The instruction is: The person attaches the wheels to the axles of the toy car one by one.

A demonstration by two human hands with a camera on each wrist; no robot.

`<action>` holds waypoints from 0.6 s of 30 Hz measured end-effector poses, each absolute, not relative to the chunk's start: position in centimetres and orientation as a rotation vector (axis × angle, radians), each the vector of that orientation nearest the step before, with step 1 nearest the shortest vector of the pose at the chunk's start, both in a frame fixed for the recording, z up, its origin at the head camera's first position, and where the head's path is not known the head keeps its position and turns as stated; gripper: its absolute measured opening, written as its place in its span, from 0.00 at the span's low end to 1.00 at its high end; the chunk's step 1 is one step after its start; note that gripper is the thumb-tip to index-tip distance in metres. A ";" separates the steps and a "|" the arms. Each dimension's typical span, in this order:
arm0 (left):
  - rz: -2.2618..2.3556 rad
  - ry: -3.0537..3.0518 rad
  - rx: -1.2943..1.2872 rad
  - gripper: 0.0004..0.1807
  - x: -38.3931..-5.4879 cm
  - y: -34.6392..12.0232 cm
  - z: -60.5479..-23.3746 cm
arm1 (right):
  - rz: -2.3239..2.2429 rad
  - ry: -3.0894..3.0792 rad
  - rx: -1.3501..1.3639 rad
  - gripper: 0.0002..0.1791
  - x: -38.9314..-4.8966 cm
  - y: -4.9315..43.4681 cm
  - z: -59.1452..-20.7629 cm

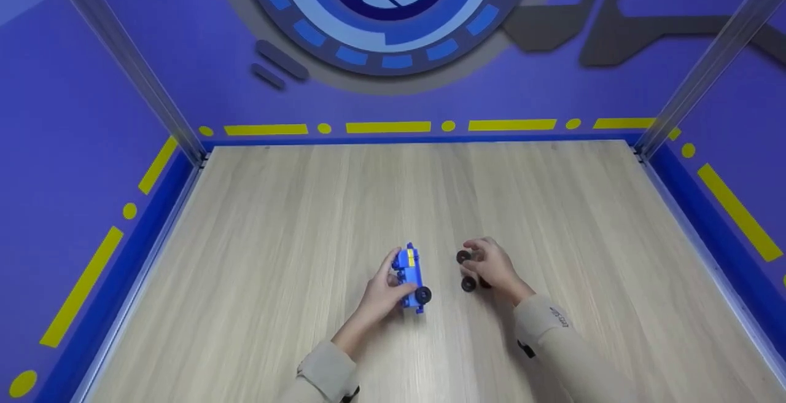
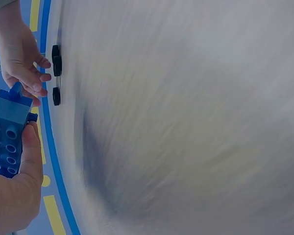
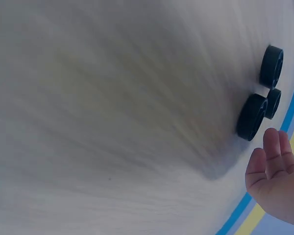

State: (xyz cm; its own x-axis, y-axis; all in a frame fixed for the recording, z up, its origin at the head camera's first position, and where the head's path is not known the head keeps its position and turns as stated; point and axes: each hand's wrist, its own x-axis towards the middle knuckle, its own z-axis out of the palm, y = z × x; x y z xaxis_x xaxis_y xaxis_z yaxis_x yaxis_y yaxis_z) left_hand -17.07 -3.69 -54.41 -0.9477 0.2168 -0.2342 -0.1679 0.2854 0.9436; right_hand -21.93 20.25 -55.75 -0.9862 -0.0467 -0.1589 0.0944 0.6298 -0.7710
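Observation:
My left hand (image 1: 379, 297) grips a blue toy vehicle (image 1: 412, 277) built of studded blocks, thumb on one side and fingers on the other. One black wheel (image 1: 423, 295) is fitted at its near end, and a yellow patch marks the far end. The left wrist view shows rows of round hollow studs on the blue body (image 2: 10, 132). To the right, my right hand (image 1: 498, 269) hovers with loosely bent fingers beside loose black wheels (image 1: 468, 284) on the table. In the right wrist view three wheels (image 3: 252, 117) stand upright close together, just beyond the fingertips (image 3: 271, 137).
The wooden tabletop (image 1: 295, 219) lies under both hands. Blue-purple panels (image 1: 393, 108) with yellow dashes rise at the back and both sides. Metal posts (image 1: 141, 77) stand at the back corners.

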 end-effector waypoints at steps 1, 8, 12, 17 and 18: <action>1.703 2.245 0.044 0.43 -17.1 -3.7 -54.4 | -1.282 2.684 0.043 0.21 -22.0 20.3 -55.8; 1.718 2.243 0.085 0.42 -17.1 -3.7 -54.1 | -1.236 2.708 -0.002 0.22 -22.7 20.4 -56.4; 1.695 2.258 0.073 0.42 -17.1 -3.7 -54.3 | -1.203 2.699 0.025 0.22 -22.9 20.2 -56.8; 1.692 2.252 0.050 0.43 -17.1 -3.6 -54.5 | -1.137 2.720 0.047 0.22 -23.2 19.9 -56.8; 1.694 2.250 0.048 0.43 -17.1 -3.6 -54.5 | -1.123 2.723 0.051 0.21 -23.3 19.9 -56.9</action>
